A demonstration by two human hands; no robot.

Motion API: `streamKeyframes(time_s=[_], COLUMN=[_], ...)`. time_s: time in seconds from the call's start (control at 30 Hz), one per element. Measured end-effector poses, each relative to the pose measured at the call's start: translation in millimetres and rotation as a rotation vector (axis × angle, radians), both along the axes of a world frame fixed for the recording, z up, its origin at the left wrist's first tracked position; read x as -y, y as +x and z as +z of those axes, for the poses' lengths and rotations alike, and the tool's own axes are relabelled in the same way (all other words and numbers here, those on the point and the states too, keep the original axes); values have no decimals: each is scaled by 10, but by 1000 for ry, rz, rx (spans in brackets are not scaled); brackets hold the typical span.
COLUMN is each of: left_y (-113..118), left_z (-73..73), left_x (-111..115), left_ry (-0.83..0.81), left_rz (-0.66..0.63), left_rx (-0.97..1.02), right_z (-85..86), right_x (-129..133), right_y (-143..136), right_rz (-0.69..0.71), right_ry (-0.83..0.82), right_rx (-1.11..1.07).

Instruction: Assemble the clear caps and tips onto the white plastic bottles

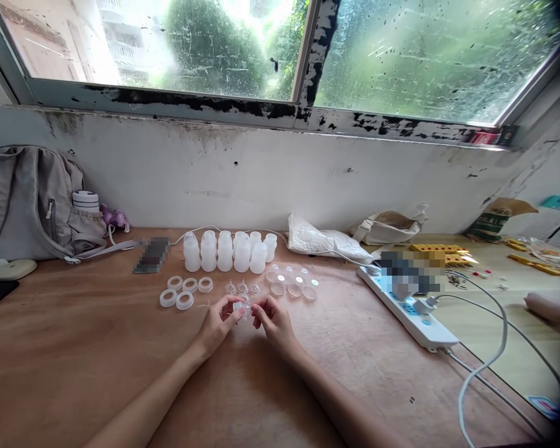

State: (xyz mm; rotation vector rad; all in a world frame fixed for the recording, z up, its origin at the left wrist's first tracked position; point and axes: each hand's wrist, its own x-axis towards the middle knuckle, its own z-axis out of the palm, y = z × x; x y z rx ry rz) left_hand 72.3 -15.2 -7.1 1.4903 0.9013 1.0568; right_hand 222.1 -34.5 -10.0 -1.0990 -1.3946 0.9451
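In the middle of the table my left hand point(223, 320) pinches a small translucent ribbed collar point(238, 306). My right hand point(273, 320) is closed close beside it, fingertips against a clear soft piece that looks like a bottle teat; its exact shape is blurred. Just beyond my fingers lie several clear teats point(241, 288). Several loose translucent collar rings point(185, 300) rest to the left. Clear round caps and discs point(294, 290) are laid out on the right. Behind these stand several frosted small baby bottles point(224, 252), upright and without tops.
A phone point(152, 255) and a grey backpack point(32, 202) are at the left. To the right are a white plastic package point(324, 239), a power strip point(408, 311) with looping cables point(499, 354), and a beige bag point(389, 227). Another person's hand point(548, 309) rests at the far right.
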Motion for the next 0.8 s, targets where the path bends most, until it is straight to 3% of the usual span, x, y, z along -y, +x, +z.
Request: streamKeyframes(time_s=[0.1,0.27,0.43,0.53,0.63,0.8], left_y=[-67,-64,257,521,738,855], left_z=[21,144,434,563,602,646], left_x=[-7,-139,-549,-830,-1037,-1094], left_ry=[95,255,560,592,582,587], left_rz=[12,215,231,212,214,210], left_rx=[-73,-204,-587,-647,-742,-895], right_z=[-1,-17,-26,0,30,25], right_x=[-14,-117,-219,-227,-221,-245], right_y=[46,191,361,458,546,652], right_rz=[-33,-263,-436,-512,-552,-607], right_ry=[15,22,80,187,286,311], right_rx=[-23,-68,43,196,345,393])
